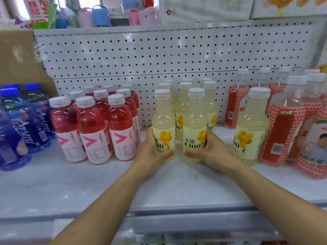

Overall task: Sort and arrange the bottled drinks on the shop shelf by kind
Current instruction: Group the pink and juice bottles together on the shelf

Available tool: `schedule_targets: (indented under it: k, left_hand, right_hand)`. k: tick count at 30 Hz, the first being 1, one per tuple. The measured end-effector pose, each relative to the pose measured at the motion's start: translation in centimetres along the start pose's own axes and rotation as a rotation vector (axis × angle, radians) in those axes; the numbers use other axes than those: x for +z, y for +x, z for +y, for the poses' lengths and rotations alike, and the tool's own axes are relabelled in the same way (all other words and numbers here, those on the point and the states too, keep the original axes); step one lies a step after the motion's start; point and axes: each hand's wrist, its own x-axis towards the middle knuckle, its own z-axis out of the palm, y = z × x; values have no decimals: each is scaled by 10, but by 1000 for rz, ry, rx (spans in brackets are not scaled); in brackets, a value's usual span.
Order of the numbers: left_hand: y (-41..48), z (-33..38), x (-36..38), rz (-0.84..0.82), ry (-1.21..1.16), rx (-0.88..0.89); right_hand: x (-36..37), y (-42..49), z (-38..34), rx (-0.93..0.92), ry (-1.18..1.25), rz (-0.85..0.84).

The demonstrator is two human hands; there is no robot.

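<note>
Two pale yellow C100 lemon bottles stand side by side at the front of the shelf. My left hand wraps the left lemon bottle low on its label. The right lemon bottle is gripped the same way by my right hand. Behind them stand several more lemon bottles in rows. A lone lemon bottle stands apart to the right, against the red-labelled bottles.
Pink drinks with white caps are grouped left of the lemon rows. Blue bottles fill the far left. Tall red-patterned bottles crowd the right. A perforated back panel closes the shelf; a cardboard box sits upper left.
</note>
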Motion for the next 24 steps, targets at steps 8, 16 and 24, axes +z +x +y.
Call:
schedule_targets:
  k: [8,16,24]
  left_hand:
    - [4,-1,9,16,-89,9]
    - [0,2,9,21,-99,16]
    - [-4,7,11,55,-81,-18]
  right_hand:
    - [14,8,3,-22,-97,111]
    - [-6,-16,-11,-240,-387,401]
    - [-68,-27,-17,-325,-303,752]
